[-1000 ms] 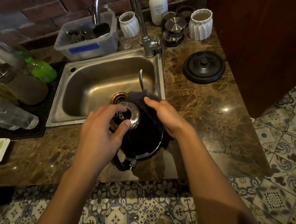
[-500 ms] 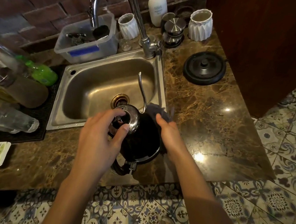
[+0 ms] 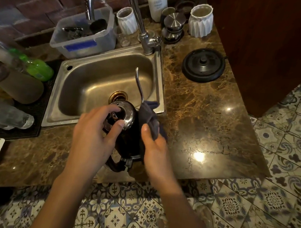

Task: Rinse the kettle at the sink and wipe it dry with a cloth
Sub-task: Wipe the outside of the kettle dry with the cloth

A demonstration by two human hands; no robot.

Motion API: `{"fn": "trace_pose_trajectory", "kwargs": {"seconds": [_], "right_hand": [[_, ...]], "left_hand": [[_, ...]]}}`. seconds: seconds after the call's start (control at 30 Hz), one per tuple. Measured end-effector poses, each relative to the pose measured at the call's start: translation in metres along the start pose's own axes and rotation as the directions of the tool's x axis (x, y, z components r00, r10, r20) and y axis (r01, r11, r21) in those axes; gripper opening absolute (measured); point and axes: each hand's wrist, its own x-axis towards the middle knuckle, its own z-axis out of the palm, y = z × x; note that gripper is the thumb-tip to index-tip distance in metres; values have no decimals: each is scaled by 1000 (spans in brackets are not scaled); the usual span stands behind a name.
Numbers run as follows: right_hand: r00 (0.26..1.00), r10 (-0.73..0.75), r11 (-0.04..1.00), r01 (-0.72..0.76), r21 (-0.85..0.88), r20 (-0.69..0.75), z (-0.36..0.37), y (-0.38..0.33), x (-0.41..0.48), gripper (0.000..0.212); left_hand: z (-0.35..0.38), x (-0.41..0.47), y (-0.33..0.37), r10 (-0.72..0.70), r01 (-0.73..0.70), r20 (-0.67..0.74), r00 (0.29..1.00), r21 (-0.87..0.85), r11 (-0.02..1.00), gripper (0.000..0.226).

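Observation:
A black gooseneck kettle (image 3: 128, 141) with a shiny steel lid stands at the sink's front right corner, its thin spout rising over the steel sink (image 3: 93, 82). My left hand (image 3: 93, 137) grips the lid from above, fingers curled round its rim. My right hand (image 3: 153, 147) holds a dark grey cloth (image 3: 150, 116) against the kettle's right side. The kettle's handle points toward me, partly hidden under my hands.
The kettle's black base (image 3: 203, 64) lies on the marble counter (image 3: 210, 123) to the right. A tall tap (image 3: 146, 39), a plastic tub (image 3: 83, 38), white cups and a soap bottle (image 3: 157, 1) line the back. Bottles lie on a dark mat (image 3: 35, 107) at left.
My right hand with the cloth has slid from the kettle's top front down along its right side. The left hand has stayed on the lid.

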Motion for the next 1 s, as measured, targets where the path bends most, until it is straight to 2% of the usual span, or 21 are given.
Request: {"fn": "trace_pose_trajectory", "kwargs": {"seconds": [0.1,0.13,0.23,0.33,0.47,0.57,0.63,0.87,0.93,1.0], "right_hand": [[997,-54,994,59,92,-56,27,12,-35,45],[995,-58,991,68,115,-87,37,13,-43,41],[988,-27,981,56,187,-154,56,21,-54,69],[985,-6,970,48,236,-175,64,22,-59,71],[972,86,945,-10,326,-220,59,10,-69,43],[964,182,906,-87,415,-194,53,-1,-76,17],[959,218,891,-120,439,-179,52,-5,-77,9],[957,274,869,-203,450,-97,63,-17,-87,13],[941,329,844,-254,473,-82,59,-15,-88,29],[921,381,787,-279,551,-78,53,-15,-87,61]], "left_hand": [[1,0,0,25,-24,-22,999,46,999,30],[1,0,0,26,-24,-25,999,52,998,30],[0,1,0,25,-23,-19,1000,55,998,30],[0,2,-1,21,-20,-15,1000,56,998,30],[0,1,0,28,-27,-24,999,35,999,32],[0,-1,0,27,-26,-26,999,42,999,34],[1,-1,0,19,-18,-28,999,38,999,34],[1,-1,7,-24,25,-19,1000,47,999,35],[-1,-1,8,-35,36,-13,999,37,999,35],[-2,0,9,-42,42,-7,999,26,999,35]]}}
